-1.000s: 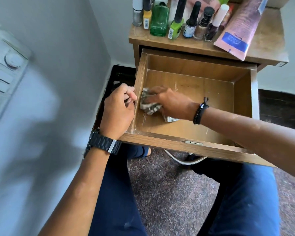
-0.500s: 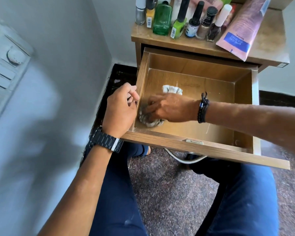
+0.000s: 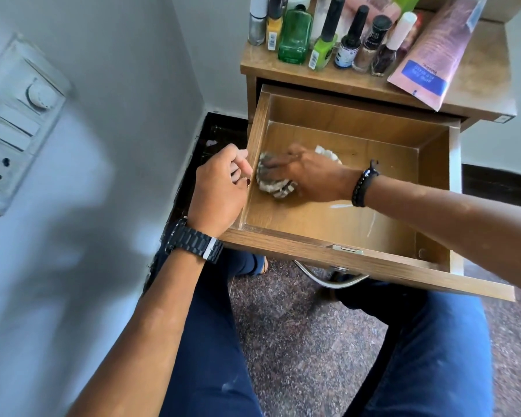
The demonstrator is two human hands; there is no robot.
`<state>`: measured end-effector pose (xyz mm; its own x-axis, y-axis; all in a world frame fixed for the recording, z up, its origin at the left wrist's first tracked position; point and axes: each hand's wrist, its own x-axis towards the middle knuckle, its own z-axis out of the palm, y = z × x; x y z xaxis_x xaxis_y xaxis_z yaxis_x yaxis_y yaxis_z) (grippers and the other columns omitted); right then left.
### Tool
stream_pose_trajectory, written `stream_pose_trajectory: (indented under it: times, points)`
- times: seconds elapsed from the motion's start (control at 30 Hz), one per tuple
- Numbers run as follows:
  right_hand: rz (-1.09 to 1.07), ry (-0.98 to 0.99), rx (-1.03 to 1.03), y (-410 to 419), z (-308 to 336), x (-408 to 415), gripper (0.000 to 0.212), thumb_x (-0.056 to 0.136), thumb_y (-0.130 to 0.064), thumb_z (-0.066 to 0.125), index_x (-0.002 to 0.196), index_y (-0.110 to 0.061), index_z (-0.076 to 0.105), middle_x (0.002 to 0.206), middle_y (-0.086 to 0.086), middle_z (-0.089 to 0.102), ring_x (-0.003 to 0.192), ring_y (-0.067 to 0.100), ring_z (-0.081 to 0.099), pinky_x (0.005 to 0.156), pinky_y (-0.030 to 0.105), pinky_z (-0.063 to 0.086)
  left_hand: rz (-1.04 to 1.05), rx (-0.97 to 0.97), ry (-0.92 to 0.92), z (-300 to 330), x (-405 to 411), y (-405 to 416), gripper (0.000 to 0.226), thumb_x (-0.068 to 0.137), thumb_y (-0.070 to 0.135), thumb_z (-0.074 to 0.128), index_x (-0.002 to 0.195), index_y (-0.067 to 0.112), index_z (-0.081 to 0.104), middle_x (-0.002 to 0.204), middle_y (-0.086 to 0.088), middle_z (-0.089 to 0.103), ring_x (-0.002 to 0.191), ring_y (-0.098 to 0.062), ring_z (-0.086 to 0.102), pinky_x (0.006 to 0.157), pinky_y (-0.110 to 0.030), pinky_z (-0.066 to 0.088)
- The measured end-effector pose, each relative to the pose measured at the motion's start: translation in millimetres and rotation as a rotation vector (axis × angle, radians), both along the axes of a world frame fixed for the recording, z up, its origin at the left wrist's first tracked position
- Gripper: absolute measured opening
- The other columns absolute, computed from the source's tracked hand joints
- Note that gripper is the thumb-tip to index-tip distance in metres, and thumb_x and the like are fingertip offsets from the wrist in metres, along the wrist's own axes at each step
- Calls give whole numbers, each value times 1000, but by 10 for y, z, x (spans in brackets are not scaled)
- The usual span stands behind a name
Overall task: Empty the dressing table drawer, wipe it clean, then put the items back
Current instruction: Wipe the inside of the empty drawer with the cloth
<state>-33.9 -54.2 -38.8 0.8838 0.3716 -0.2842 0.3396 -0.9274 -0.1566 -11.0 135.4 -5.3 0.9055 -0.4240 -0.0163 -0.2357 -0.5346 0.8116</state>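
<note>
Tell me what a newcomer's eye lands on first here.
The open wooden drawer in the middle, pulled out over the person's knees, with the right hand pressing a crumpled cloth into its near-left corner. The left hand rests curled at the drawer's left wall. Behind, a row of nail polish bottles and a pink tube crowd the tabletop.

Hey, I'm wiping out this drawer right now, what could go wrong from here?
The drawer is pulled far out; hard pressing by the right hand with the cloth might tip it or strain it. The left hand holds the drawer's left wall, so a slide inward may pinch fingers. The bottles crowd the tabletop edge above; a jolt might knock one in.
</note>
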Motion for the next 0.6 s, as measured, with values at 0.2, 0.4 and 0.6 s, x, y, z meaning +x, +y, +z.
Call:
stream_pose_trajectory:
  times: [0.2,0.4,0.6]
  points:
    - [289,89,187,147,-124,-235,55,80,-1,59,133,-14,52,142,0,49,128,17,46,106,27,30,-5,21,-26,1,-7,-12,23,83,-9,57,82,14,50,132,-7,55,119,-19,56,92,-18,48]
    - [435,-80,-60,42,-53,-133,51,91,-12,47,138,-33,42,145,-12,43,125,18,45,102,37,44,-48,68,-114,-70,-22,-17,23,82,-5,58,83,16,50,123,-7,59,109,-13,57,93,-35,52]
    - [132,-295,-339,-304,24,430,49,94,-7,36,143,-14,37,150,6,36,123,27,45,91,39,50,-74,188,-218,-33,-68,-36,15,83,-3,57,89,10,53,112,-4,60,67,1,43,60,-9,37]
